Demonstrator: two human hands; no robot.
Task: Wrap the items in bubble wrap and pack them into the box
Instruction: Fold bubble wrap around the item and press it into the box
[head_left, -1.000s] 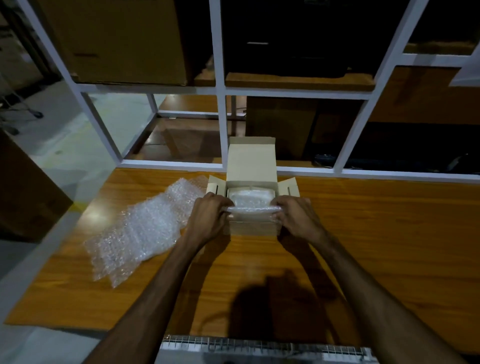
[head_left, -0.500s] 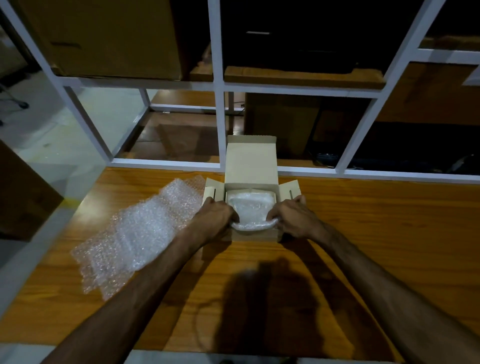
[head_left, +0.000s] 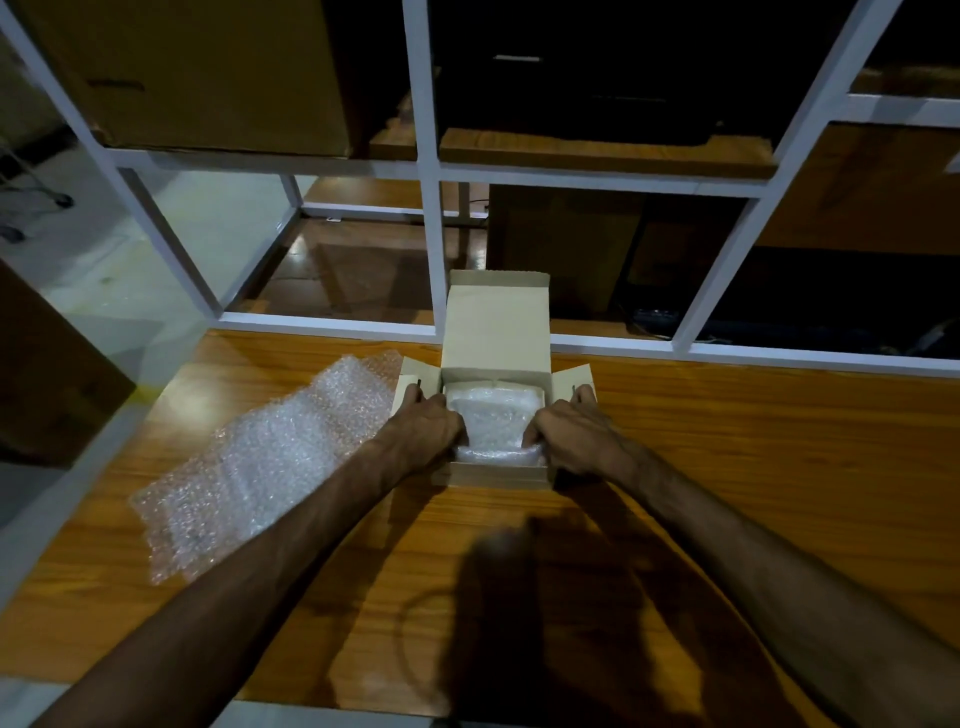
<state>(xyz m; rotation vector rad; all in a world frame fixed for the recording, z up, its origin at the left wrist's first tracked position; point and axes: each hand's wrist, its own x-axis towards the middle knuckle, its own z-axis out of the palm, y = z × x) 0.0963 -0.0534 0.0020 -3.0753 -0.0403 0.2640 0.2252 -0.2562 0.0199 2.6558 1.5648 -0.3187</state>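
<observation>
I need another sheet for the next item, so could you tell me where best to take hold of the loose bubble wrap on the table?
Pinch the bubble wrap at its near corner, coming from the left table edge. It lies flat and crumpled, its far end against the box flap.

I can read no writing anywhere here. The box (head_left: 496, 332) in front of me is plain cardboard with no print or label on its lid or flaps. The big carton (head_left: 208, 73) on the shelf has only a dark smudge, illegible.
</observation>
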